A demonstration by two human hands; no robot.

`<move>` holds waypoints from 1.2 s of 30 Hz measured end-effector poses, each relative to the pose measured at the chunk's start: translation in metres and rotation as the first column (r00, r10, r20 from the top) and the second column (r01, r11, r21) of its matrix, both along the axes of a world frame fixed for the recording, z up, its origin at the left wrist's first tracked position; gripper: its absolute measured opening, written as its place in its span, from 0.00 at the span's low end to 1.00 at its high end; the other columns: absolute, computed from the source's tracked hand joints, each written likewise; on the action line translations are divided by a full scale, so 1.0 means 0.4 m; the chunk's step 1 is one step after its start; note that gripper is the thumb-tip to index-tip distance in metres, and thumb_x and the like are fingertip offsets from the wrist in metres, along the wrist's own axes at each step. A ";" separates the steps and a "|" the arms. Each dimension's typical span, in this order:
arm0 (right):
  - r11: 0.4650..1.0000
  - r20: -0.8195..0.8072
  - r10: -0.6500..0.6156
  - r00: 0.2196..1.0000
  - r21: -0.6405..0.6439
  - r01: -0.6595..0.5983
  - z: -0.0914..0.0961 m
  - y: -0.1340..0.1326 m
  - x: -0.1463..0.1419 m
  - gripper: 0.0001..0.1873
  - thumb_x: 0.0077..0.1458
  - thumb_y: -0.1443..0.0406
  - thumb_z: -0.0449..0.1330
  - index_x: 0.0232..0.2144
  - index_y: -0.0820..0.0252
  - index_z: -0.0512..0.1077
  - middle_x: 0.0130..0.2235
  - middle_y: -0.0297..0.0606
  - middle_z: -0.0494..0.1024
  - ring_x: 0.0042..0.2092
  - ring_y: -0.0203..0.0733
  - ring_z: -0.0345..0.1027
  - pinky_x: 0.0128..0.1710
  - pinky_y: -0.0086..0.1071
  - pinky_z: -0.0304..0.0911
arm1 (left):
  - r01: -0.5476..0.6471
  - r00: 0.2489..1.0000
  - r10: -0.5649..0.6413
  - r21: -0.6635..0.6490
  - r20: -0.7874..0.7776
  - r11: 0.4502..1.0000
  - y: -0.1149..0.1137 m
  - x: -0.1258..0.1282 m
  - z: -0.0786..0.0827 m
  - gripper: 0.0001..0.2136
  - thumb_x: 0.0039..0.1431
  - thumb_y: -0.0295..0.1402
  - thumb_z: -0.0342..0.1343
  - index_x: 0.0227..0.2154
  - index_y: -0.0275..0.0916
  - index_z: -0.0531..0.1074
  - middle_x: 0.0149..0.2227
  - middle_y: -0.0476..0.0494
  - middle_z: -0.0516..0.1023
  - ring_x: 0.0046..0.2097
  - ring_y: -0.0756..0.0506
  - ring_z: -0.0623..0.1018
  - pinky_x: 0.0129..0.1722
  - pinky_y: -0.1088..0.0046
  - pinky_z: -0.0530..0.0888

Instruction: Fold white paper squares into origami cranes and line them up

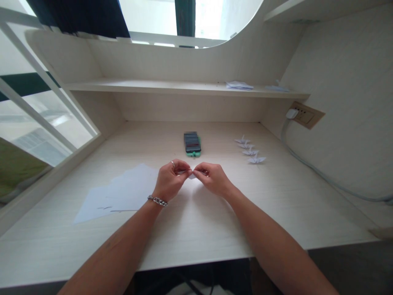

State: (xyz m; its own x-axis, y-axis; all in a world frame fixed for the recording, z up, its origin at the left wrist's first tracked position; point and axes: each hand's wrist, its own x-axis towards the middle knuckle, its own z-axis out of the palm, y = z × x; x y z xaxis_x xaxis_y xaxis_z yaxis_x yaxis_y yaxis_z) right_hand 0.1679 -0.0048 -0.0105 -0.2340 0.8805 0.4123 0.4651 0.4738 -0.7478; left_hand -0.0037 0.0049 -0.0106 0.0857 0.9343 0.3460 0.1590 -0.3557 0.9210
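Observation:
Both hands meet above the middle of the desk, pinching a small piece of folded white paper [192, 176] between them. My left hand [172, 178], with a ring and a chain bracelet, is closed on its left side. My right hand [212, 177] grips the right side with thumb and forefinger. Most of the folded paper is hidden by my fingers. Just beyond my hands lies a phone [192, 143] in a green case, its screen blurred. To the right, several white paper cranes [256, 160] stand in a row.
White paper sheets [123, 192] lie overlapping on the desk [215, 241] at left. More folded paper [239, 85] rests on the shelf [172, 87] behind. A white plug [291, 113] sits in the wall socket [308, 116], its grey cable [319, 170] running along the right wall.

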 end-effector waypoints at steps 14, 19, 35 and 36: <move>0.999 0.116 0.002 0.993 -0.047 0.004 0.020 0.009 0.033 0.09 0.51 0.69 0.56 0.29 0.60 0.77 0.24 0.32 0.76 0.25 0.32 0.63 0.26 0.26 0.54 | 0.042 0.995 -0.027 -0.154 0.096 0.987 0.013 -0.009 0.025 0.10 0.38 0.30 0.69 0.24 0.34 0.73 0.25 0.47 0.78 0.28 0.49 0.77 0.31 0.73 0.74; 0.998 0.011 -0.040 0.999 -0.056 0.041 0.020 0.009 0.039 0.07 0.53 0.66 0.57 0.31 0.60 0.76 0.29 0.34 0.78 0.30 0.35 0.68 0.30 0.26 0.59 | 0.027 0.994 -0.011 -0.147 0.106 0.989 0.010 -0.012 0.027 0.11 0.37 0.31 0.69 0.24 0.35 0.74 0.26 0.46 0.78 0.29 0.48 0.77 0.33 0.72 0.75; 0.996 0.193 0.091 0.977 -0.041 -0.085 0.022 -0.003 0.027 0.07 0.53 0.68 0.57 0.29 0.61 0.76 0.27 0.33 0.76 0.28 0.33 0.63 0.30 0.26 0.54 | 0.241 0.964 -0.255 -0.160 -0.076 0.957 0.003 -0.011 0.012 0.06 0.45 0.30 0.62 0.28 0.36 0.75 0.28 0.45 0.78 0.31 0.47 0.78 0.33 0.72 0.74; 0.996 0.189 0.089 0.978 -0.049 -0.081 0.025 -0.002 0.031 0.07 0.53 0.68 0.57 0.29 0.61 0.76 0.27 0.33 0.76 0.28 0.33 0.63 0.30 0.26 0.54 | 0.237 0.966 -0.251 -0.177 -0.060 0.955 0.003 -0.012 0.016 0.06 0.45 0.30 0.62 0.28 0.36 0.75 0.28 0.45 0.79 0.31 0.47 0.78 0.33 0.71 0.74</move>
